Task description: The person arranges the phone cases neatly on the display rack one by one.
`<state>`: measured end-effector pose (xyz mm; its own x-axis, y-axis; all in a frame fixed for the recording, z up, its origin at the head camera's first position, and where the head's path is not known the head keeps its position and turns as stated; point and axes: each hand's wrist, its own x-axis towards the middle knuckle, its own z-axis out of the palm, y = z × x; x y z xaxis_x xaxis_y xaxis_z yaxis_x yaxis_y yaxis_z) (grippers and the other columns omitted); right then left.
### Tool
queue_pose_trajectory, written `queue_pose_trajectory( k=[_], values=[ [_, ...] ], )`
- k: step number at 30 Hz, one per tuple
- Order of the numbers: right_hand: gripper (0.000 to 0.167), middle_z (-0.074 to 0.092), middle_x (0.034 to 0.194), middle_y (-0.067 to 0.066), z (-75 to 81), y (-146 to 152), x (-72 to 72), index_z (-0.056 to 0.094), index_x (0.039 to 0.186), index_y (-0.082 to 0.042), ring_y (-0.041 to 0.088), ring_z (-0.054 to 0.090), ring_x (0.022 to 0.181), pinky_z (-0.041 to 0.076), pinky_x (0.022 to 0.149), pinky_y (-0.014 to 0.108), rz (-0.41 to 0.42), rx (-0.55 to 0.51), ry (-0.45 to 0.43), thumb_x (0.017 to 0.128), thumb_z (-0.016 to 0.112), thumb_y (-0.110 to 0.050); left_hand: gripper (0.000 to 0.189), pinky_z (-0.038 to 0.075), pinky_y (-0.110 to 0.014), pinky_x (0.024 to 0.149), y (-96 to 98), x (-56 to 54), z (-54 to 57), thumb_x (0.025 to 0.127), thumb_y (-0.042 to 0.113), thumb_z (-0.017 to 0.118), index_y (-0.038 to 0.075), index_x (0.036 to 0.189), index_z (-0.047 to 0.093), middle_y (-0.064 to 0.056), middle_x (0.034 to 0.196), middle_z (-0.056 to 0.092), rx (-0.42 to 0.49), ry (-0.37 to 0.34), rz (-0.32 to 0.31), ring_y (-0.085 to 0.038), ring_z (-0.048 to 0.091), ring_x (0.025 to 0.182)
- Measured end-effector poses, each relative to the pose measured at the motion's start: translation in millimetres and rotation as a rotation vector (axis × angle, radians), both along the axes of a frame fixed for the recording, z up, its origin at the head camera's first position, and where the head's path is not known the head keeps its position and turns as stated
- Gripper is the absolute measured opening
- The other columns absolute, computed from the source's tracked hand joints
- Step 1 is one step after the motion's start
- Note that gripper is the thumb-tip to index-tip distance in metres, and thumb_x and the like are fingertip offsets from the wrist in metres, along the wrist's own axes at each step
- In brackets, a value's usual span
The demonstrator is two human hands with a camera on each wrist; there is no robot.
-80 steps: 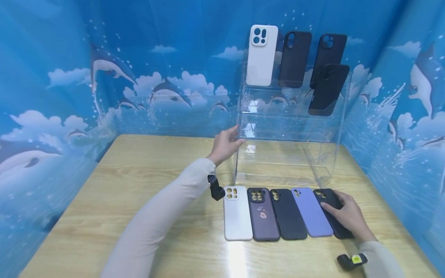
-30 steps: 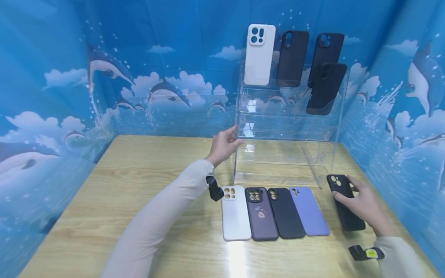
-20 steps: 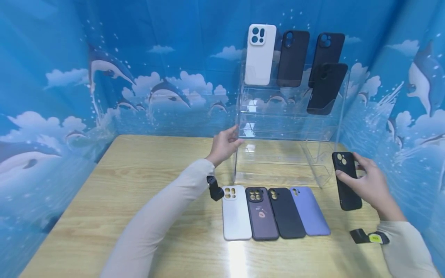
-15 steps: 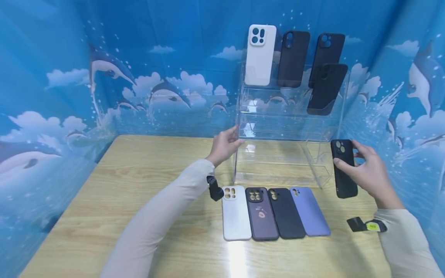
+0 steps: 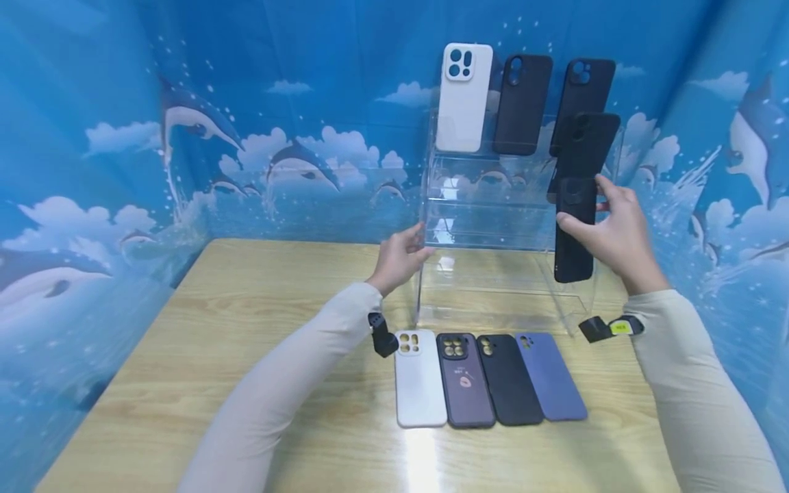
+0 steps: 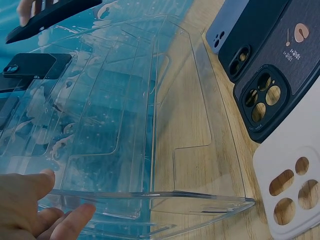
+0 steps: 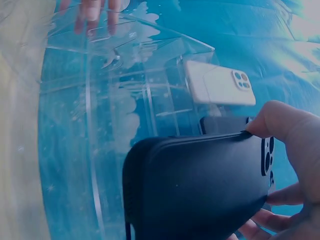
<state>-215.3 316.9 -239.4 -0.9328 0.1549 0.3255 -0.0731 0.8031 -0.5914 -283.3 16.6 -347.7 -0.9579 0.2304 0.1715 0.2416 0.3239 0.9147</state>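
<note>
A clear tiered display stand [image 5: 493,318] stands on the table. My left hand [image 5: 401,260] pinches its left side edge; in the left wrist view thumb and fingers lie on either side of that edge. With thumb and fingers at opposite long sides, my right hand [image 5: 619,236] holds a black phone case [image 5: 574,239] upright, raised in front of the stand's right part. Behind it, another black phone case [image 5: 588,147] sits on the second tier, its lower part covered. The top tier bears a white phone case [image 5: 465,109] and two dark phone cases [image 5: 524,103].
Before the stand, a row of phone cases lies flat: a white case [image 5: 421,387], a dark purple printed case [image 5: 466,397], a black case [image 5: 510,387] and a blue-violet case [image 5: 553,380]. Blue dolphin-print curtains [image 5: 308,82] enclose the wooden table [image 5: 265,294].
My right hand has picked up the rightmost black phone case from the table row, raised it and brought it left in front of the stand. My left hand has stayed at the stand's edge.
</note>
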Motion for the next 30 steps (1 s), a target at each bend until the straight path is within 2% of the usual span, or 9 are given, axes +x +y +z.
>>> queue_pose_trajectory(
  k=[9,14,19,26,30],
  values=[
    [0.089,0.022,0.15,0.021,29.9,-25.6,-31.5,0.011,0.155,-0.018,0.04,0.034,0.129,0.042,0.094,0.06,-0.026,-0.04,0.03,0.087,0.06,-0.046,0.064,0.059,-0.019,0.071,0.2,-0.3,-1.1,0.089,0.017,0.069,0.011,0.146,0.04,-0.015,0.133,0.056,-0.01,0.024,-0.001,-0.027,0.062,0.113],
    [0.088,0.021,0.151,0.015,43.4,-40.4,-51.5,0.013,0.155,-0.02,0.033,0.033,0.13,0.042,0.102,0.052,-0.065,-0.052,0.075,0.085,0.06,-0.045,0.064,0.059,-0.019,0.072,-0.8,0.3,-0.6,0.09,0.019,0.069,0.013,0.146,0.039,-0.014,0.134,0.056,-0.014,0.017,-0.005,-0.026,0.062,0.113],
    [0.087,0.016,0.152,0.008,54.9,-50.1,-71.3,0.013,0.154,-0.024,0.024,0.028,0.135,0.035,0.112,0.043,-0.105,-0.066,0.118,0.084,0.06,-0.046,0.064,0.059,-0.019,0.071,-0.8,0.3,0.0,0.09,0.019,0.068,0.013,0.146,0.039,-0.014,0.134,0.056,-0.009,0.02,-0.002,-0.026,0.062,0.113],
    [0.086,0.014,0.151,0.005,57.3,-56.1,-95.1,0.011,0.153,-0.024,0.018,0.021,0.137,0.028,0.116,0.029,-0.2,-0.096,0.204,0.083,0.058,-0.047,0.063,0.059,-0.019,0.071,0.5,0.0,-0.9,0.09,0.017,0.068,0.013,0.146,0.039,-0.014,0.134,0.056,-0.015,0.016,-0.006,-0.026,0.061,0.114],
    [0.086,0.014,0.15,0.003,54.1,-58.7,-103.8,0.012,0.152,-0.023,0.016,0.02,0.137,0.027,0.115,0.024,-0.216,-0.123,0.237,0.084,0.058,-0.047,0.062,0.06,-0.019,0.07,1.3,-0.7,-2.3,0.09,0.016,0.067,0.013,0.146,0.039,-0.014,0.134,0.056,-0.008,0.014,-0.004,-0.027,0.062,0.114]
  ],
)
